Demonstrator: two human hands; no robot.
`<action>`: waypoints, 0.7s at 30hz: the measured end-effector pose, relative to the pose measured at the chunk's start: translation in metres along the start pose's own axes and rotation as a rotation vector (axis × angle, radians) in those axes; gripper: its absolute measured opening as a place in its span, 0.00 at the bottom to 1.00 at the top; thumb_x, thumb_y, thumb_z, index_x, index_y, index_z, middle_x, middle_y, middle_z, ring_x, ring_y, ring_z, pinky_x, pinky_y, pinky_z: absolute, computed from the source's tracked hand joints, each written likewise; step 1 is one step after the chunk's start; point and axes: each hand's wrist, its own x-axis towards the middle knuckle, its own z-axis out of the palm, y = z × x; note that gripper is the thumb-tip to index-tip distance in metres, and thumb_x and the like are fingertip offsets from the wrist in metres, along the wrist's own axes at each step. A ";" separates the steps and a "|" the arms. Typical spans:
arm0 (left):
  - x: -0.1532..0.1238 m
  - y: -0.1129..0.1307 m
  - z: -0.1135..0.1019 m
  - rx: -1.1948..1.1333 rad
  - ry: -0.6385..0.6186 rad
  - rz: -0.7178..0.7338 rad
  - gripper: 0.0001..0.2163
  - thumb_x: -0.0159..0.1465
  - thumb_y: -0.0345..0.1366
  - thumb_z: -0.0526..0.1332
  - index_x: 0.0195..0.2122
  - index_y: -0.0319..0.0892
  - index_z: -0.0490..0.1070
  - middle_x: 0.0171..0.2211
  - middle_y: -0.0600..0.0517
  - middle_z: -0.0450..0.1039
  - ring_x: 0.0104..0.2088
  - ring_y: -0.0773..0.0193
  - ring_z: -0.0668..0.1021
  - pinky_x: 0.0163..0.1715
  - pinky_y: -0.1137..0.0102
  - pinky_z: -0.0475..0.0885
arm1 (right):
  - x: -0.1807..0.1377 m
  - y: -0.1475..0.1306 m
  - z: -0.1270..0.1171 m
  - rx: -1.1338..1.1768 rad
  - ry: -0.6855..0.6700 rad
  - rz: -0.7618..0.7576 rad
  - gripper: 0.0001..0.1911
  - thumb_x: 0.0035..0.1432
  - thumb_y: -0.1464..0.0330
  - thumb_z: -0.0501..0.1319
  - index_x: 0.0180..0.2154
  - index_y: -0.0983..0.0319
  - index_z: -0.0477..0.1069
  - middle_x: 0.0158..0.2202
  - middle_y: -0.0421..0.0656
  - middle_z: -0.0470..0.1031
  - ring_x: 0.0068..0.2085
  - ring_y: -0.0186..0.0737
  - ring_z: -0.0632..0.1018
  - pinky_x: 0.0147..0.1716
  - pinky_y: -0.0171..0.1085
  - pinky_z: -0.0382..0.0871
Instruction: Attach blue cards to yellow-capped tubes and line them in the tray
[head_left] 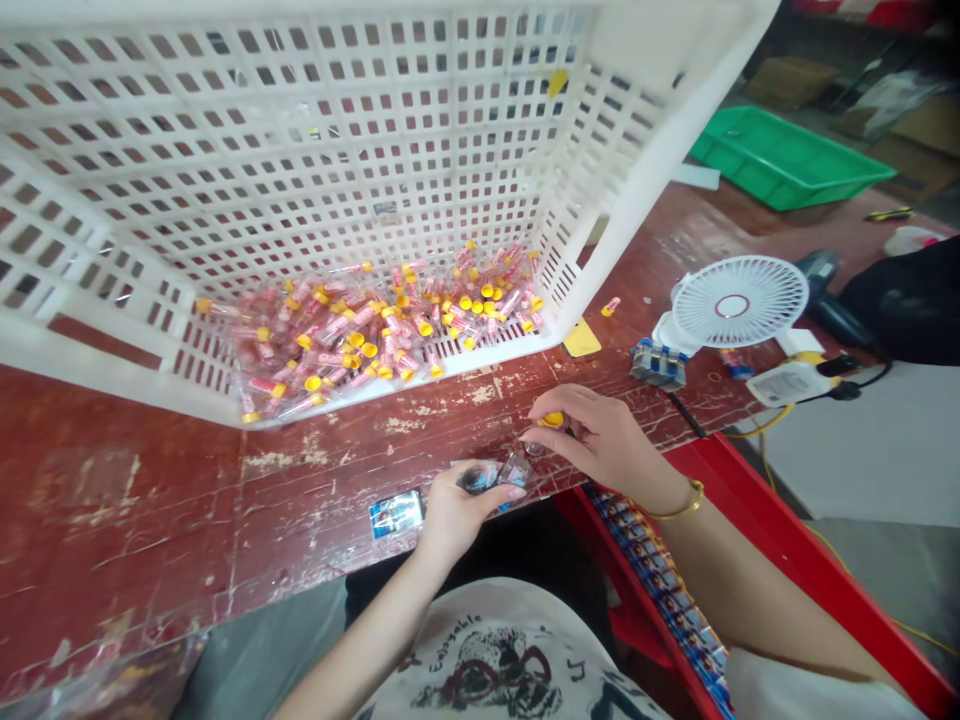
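Near the table's front edge, my left hand (469,502) is closed around a small clear packet with blue print (514,470). Just to its right, my right hand (604,445) pinches a small yellow-capped piece (552,420), its clear lower part close to the packet; fingers hide much of it. A blue printed packet (397,514) lies on the table left of my left hand. Beyond both hands, a large white slatted crate (465,372) lies with its open side toward me, holding several pink tubes with yellow caps (360,335).
One loose pink tube (610,306) and a yellow card (582,339) lie right of the crate. Farther right are stacked blue packets (658,364), a white fan (739,305) and a power strip (789,382). A red bin (739,490) holds rows of packets below; a green tray (795,165) stands behind.
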 end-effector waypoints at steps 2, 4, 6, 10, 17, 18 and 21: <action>0.000 0.000 0.001 0.010 0.010 0.007 0.16 0.44 0.42 0.73 0.31 0.38 0.78 0.28 0.51 0.78 0.30 0.60 0.76 0.34 0.69 0.69 | 0.000 0.001 0.005 0.065 -0.017 0.041 0.05 0.57 0.66 0.62 0.34 0.60 0.69 0.33 0.41 0.74 0.36 0.36 0.74 0.37 0.34 0.67; -0.002 0.001 0.002 -0.050 0.003 -0.016 0.16 0.43 0.41 0.74 0.31 0.38 0.78 0.27 0.52 0.77 0.29 0.61 0.77 0.33 0.70 0.70 | 0.000 0.005 0.013 0.227 -0.005 0.149 0.08 0.55 0.63 0.64 0.34 0.59 0.68 0.32 0.40 0.74 0.33 0.35 0.74 0.35 0.35 0.69; -0.005 0.004 0.004 -0.228 -0.056 -0.099 0.16 0.45 0.41 0.73 0.32 0.38 0.77 0.26 0.51 0.77 0.28 0.61 0.78 0.33 0.69 0.72 | -0.001 0.014 0.023 0.446 0.062 0.291 0.12 0.52 0.61 0.65 0.33 0.59 0.65 0.31 0.40 0.74 0.31 0.35 0.75 0.33 0.36 0.70; -0.010 0.012 0.009 -0.591 -0.211 -0.331 0.17 0.50 0.42 0.71 0.37 0.36 0.77 0.32 0.45 0.79 0.30 0.58 0.80 0.33 0.64 0.76 | -0.011 0.028 0.039 0.653 0.112 0.446 0.15 0.51 0.58 0.65 0.29 0.59 0.64 0.30 0.41 0.74 0.32 0.37 0.75 0.33 0.38 0.71; 0.000 0.023 0.019 -0.743 -0.189 -0.433 0.18 0.51 0.42 0.71 0.39 0.35 0.77 0.31 0.44 0.80 0.30 0.59 0.81 0.32 0.68 0.76 | -0.050 0.017 0.072 0.474 0.064 0.254 0.43 0.32 0.65 0.75 0.49 0.56 0.57 0.51 0.48 0.62 0.50 0.46 0.71 0.46 0.42 0.70; 0.000 0.023 0.020 -0.729 -0.206 -0.426 0.18 0.51 0.42 0.71 0.38 0.35 0.77 0.30 0.44 0.80 0.29 0.59 0.81 0.32 0.69 0.76 | -0.055 0.016 0.077 0.451 0.122 0.275 0.43 0.35 0.67 0.74 0.50 0.56 0.54 0.51 0.48 0.61 0.50 0.46 0.71 0.47 0.42 0.70; -0.002 0.023 0.020 -0.674 -0.258 -0.387 0.17 0.50 0.40 0.71 0.38 0.34 0.78 0.29 0.45 0.80 0.28 0.61 0.80 0.32 0.71 0.75 | -0.063 0.014 0.087 0.454 0.227 0.334 0.36 0.42 0.72 0.69 0.49 0.56 0.52 0.48 0.47 0.61 0.45 0.43 0.72 0.41 0.40 0.72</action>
